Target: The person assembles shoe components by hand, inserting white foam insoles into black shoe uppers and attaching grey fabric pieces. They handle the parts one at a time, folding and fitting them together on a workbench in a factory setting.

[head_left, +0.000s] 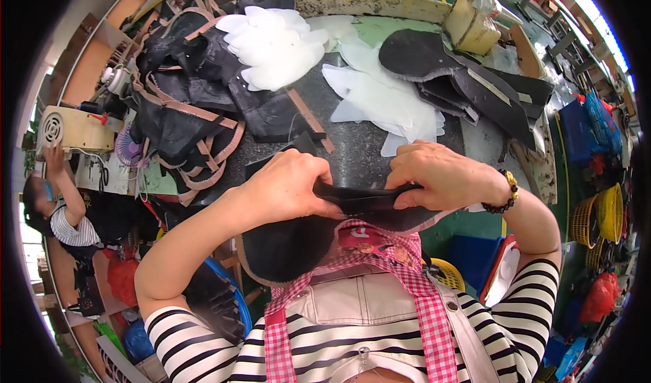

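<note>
Close to my chest, both hands hold a black leather shoe upper (pixel 281 247) with a pale edge. My left hand (pixel 288 183) is closed on the left end of its folded top edge, thumb below and fingers above. At the right end, my right hand (pixel 444 176) pinches the same edge. Between them the fold gapes slightly, and rounded flaps hang underneath. Just beyond my hands, thin white leaf-shaped sheets (pixel 386 91) lie fanned on the dark worktop (pixel 346 159). A narrow brown strip (pixel 310 118) rests to their left.
A heap of black uppers with tan edging (pixel 183 91) covers the table's left. Behind lies another white sheet stack (pixel 274 47). Black pieces (pixel 468 78) lie at right, near a yellowish block-shaped object (pixel 473 20). Far left, a co-worker (pixel 68 213) reaches to a beige machine (pixel 81 128).
</note>
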`<state>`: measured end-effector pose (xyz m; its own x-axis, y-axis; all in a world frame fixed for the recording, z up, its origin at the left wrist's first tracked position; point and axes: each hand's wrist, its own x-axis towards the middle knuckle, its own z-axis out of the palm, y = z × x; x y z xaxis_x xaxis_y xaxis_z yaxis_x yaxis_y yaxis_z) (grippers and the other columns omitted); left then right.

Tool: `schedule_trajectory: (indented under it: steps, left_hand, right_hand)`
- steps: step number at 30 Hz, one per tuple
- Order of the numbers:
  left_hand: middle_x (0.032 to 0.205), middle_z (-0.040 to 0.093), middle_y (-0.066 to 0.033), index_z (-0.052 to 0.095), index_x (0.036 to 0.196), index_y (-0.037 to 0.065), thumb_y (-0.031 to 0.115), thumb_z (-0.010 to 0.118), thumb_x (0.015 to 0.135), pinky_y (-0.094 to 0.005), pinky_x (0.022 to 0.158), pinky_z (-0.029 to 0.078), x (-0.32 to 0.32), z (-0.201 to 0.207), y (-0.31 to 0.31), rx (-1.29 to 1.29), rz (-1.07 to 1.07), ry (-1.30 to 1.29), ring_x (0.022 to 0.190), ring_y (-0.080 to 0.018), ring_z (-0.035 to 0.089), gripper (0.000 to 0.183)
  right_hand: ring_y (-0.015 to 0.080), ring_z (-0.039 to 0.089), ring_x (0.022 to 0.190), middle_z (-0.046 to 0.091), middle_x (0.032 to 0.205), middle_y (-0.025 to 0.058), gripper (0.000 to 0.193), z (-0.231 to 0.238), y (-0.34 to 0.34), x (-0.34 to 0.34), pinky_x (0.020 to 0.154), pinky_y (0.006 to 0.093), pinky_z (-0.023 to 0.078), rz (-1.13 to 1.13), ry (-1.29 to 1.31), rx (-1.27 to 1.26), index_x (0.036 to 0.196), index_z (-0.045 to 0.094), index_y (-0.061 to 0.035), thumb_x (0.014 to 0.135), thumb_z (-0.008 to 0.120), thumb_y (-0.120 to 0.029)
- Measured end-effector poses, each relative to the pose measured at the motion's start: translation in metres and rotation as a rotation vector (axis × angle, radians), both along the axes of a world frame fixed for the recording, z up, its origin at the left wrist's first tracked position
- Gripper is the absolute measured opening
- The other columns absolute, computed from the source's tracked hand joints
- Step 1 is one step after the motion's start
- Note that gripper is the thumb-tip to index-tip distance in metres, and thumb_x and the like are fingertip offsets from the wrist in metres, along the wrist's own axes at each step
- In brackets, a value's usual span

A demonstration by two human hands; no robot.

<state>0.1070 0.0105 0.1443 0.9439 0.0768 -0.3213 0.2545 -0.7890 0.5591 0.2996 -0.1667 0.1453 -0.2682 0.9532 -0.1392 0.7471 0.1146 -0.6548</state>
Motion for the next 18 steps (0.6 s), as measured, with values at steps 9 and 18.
schedule_trajectory:
  steps: [9, 18]
  left_hand:
    - [0.055, 0.059, -0.007, 0.067, 0.074, 0.001, 0.026, 0.084, 0.07, -0.0249, 0.046, 0.041, -0.007, 0.023, -0.016, -0.017, 0.084, -0.24, 0.046, -0.0094, 0.052, 0.03]
    - [0.058, 0.063, -0.0082, 0.067, 0.075, 0.0, 0.022, 0.083, 0.073, -0.0233, 0.044, 0.041, -0.016, 0.029, -0.026, -0.026, 0.127, -0.322, 0.046, -0.0094, 0.055, 0.027]
  right_hand:
    - [0.031, 0.059, 0.094, 0.066, 0.091, 0.0124, 0.02, 0.031, 0.012, 0.011, 0.086, 0.0402, 0.045, 0.047, -0.124, 0.109, 0.089, 0.069, -0.002, 0.07, 0.072, -0.009]
    - [0.0308, 0.063, 0.074, 0.063, 0.067, 0.0123, 0.01, 0.042, 0.023, -0.012, 0.091, 0.0414, 0.042, 0.146, -0.259, 0.315, 0.077, 0.066, -0.0062, 0.07, 0.072, -0.011]
